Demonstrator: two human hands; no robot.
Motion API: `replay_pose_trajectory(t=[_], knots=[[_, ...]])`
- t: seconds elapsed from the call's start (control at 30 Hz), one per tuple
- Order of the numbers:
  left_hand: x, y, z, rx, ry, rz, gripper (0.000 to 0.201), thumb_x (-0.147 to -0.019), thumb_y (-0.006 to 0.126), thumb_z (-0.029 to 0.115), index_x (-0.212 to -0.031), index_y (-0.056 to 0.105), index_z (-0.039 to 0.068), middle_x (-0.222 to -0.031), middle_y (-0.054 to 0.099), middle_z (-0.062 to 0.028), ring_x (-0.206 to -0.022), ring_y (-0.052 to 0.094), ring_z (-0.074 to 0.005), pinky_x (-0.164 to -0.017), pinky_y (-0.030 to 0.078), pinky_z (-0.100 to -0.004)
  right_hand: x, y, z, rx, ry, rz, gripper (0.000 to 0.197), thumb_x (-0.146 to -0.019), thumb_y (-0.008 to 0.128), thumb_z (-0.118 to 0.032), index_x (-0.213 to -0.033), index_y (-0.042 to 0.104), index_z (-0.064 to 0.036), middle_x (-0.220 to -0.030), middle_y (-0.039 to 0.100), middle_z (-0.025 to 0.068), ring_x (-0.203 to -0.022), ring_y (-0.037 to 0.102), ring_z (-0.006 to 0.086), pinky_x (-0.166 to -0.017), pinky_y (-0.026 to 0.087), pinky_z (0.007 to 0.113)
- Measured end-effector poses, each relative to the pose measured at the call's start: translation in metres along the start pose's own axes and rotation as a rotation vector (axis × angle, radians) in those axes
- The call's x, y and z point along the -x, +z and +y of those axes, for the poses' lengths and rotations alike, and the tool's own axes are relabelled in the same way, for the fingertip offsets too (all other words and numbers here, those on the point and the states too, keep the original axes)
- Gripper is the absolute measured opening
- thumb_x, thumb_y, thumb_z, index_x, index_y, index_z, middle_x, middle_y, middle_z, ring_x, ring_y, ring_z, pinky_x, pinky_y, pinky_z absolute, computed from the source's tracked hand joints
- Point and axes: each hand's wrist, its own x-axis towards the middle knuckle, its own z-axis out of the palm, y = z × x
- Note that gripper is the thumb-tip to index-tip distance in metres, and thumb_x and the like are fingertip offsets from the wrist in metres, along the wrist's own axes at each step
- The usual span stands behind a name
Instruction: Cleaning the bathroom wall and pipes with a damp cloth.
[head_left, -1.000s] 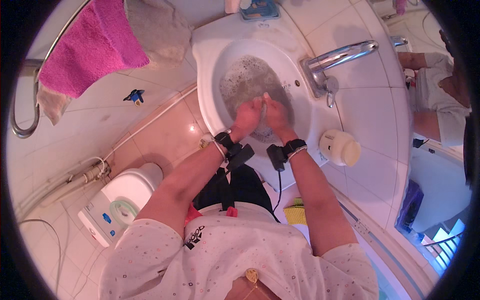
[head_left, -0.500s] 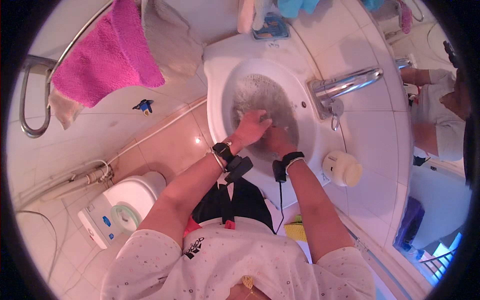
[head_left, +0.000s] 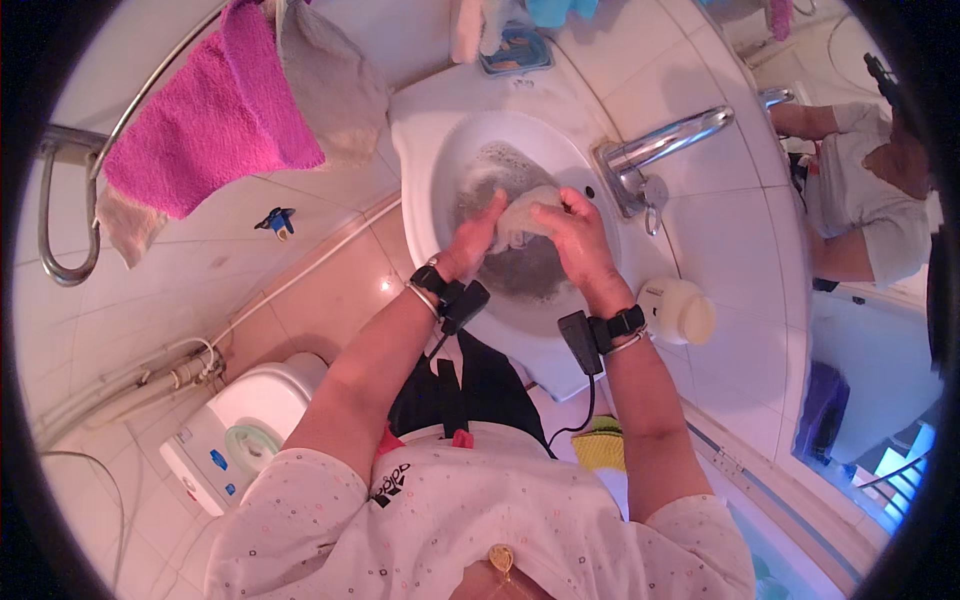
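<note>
A wet, whitish cloth (head_left: pixel 522 218) is bunched up between my two hands, over the white washbasin (head_left: pixel 412 140). My left hand (head_left: pixel 474 242) presses against the cloth's left side with its fingers held together. On the other side, my right hand (head_left: pixel 582 242) is closed round the cloth, thumb and fingers on its upper edge. Part of the cloth hangs toward the greyish water (head_left: pixel 530 272), which has foam (head_left: pixel 500 155) at its far side. What kind of cloth it is I cannot make out.
A chrome tap (head_left: pixel 668 140) reaches out right of the basin. A cream tub (head_left: pixel 678 310) stands on the ledge near my right wrist. Pink and grey towels (head_left: pixel 215 110) hang at the left; a blue soap dish (head_left: pixel 515 52) sits behind the basin.
Both hands have risen out of the water and moved apart. The cloth, hidden before, is now lifted between them. My view has shifted slightly.
</note>
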Motion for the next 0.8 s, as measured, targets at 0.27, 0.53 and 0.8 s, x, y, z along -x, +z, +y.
replay_pose_trajectory(t=[0.27,0.53,0.8], knots=[[0.018,0.021,0.014,0.49,0.09,-0.441,0.057,-0.09,0.034,0.048,-0.119,0.046,0.0,-0.112,0.055,-0.012,-0.102,0.054,-0.0221,-0.089,0.043,-0.0345,0.017,0.002,0.063,0.666,-0.558,0.286,0.022,-0.076,0.063,-0.016,-0.09,0.054,-0.0015,-0.101,0.052,0.0074,-0.092,0.05,0.0167,-0.08,0.04,0.029],[0.031,0.024,0.018,0.48,0.029,-0.189,0.033,-0.083,0.055,0.009,-0.113,0.046,-0.002,-0.1,0.058,-0.0118,-0.079,0.06,-0.0188,-0.065,0.052,-0.0281,0.045,0.007,0.079,0.212,-0.229,0.504,0.038,-0.08,0.062,-0.031,-0.108,0.051,-0.0077,-0.116,0.047,0.0047,-0.108,0.044,0.0195,-0.092,0.036,0.036],[0.011,0.036,-0.016,-0.567,0.54,0.086,0.041,-0.082,0.059,0.02,-0.117,0.041,0.01,-0.105,0.056,-0.0113,-0.092,0.056,-0.024,-0.08,0.047,-0.0361,0.04,0.03,0.046,-0.657,0.146,-0.123,0.05,-0.084,0.055,-0.037,-0.124,0.039,-0.0103,-0.119,0.047,0.0032,-0.111,0.045,0.0185,-0.091,0.039,0.039]])
